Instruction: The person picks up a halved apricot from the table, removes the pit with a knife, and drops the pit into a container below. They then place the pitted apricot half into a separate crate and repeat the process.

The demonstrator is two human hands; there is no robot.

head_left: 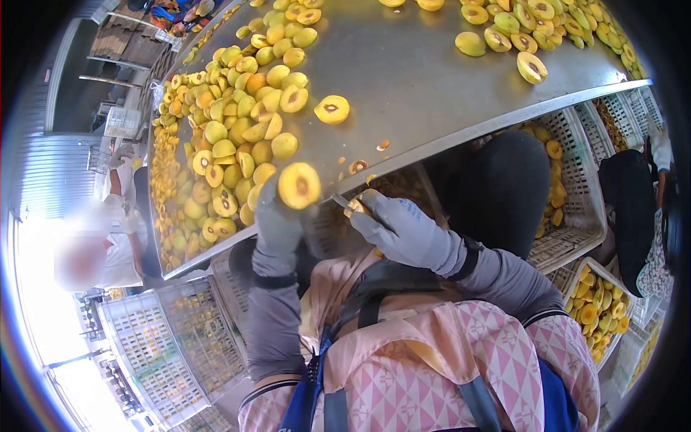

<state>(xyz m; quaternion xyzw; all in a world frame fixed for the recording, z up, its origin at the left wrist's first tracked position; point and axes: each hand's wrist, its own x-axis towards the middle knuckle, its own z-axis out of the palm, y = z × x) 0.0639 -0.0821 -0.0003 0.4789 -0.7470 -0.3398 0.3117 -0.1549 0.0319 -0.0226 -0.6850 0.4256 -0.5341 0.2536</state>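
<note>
Left hand (279, 229) gripping a fruit half (299, 186) beside the metal worktop (410, 79); right hand (409, 234) closed on a knife (341, 201) and fruit piece (355, 207).

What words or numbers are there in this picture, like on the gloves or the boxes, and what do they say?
Blue print on the back of the right glove: too small and blurred to read.
White crates: no words or numbers that I can read.
Metal table: no writing that I can read.
Pink clothing: triangle shapes, but no words I can read.
So there is nothing I can quote for you.
</note>
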